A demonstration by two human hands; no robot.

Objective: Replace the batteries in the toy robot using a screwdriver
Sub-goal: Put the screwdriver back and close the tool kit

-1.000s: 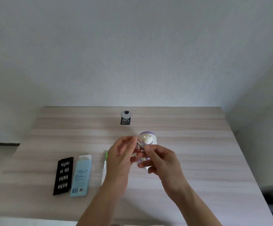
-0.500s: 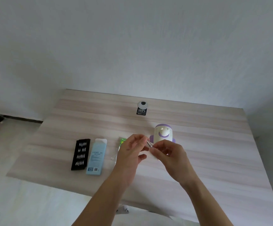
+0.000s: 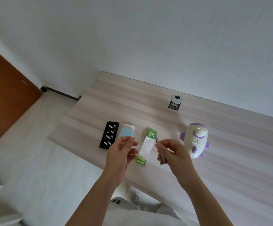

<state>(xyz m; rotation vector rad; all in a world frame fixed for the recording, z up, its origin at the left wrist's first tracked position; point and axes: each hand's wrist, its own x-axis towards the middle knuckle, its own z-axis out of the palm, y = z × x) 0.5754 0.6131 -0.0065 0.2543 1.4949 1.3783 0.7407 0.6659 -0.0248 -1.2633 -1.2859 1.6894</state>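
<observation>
Toy robot, white and purple plastic, lies midway between the pale wooden table's near and far edges. Beside it the right hand grips a slim grey screwdriver. The left hand brings thumb and forefinger together, perhaps pinching something tiny. A green battery pack lies between the hands.

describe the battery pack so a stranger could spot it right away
On the light wooden table, three flat items lie in a row. The battery pack is the rightmost, beside the pale blue case: a long clear packet with green ends.
</observation>
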